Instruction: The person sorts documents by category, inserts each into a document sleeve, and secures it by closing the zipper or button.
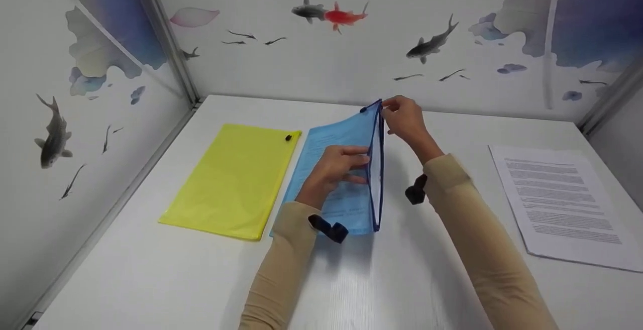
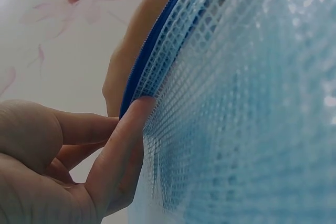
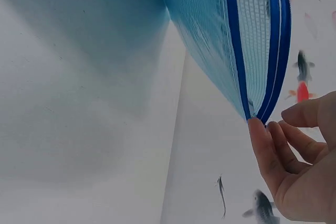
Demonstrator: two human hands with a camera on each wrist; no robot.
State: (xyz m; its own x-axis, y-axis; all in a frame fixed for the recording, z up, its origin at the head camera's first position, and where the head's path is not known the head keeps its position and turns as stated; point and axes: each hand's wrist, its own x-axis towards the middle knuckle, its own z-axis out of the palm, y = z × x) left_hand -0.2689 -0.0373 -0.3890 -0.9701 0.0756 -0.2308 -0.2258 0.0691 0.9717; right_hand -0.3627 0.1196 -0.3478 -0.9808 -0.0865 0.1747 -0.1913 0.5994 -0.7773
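Note:
A blue mesh zip folder (image 1: 321, 144) stands partly raised in the middle of the table, its dark-blue zipped edge parted into a narrow gap. Printed text shows through its side. My left hand (image 1: 335, 169) pinches one lip of the opening about halfway along; in the left wrist view its fingers (image 2: 118, 145) lie on both sides of the blue zipper band (image 2: 152, 40). At the far top corner, my right hand (image 1: 404, 118) holds the zipper's end between its fingers (image 3: 262, 145). The black zipper pull (image 1: 363, 110) sits near that corner.
Flat on the table to the left lies a yellow zip folder (image 1: 231, 179) with a black pull (image 1: 288, 138). A stack of printed paper (image 1: 562, 194) is at the right. Fish-patterned walls (image 1: 351, 59) border the white table (image 1: 150, 269) at the back and sides.

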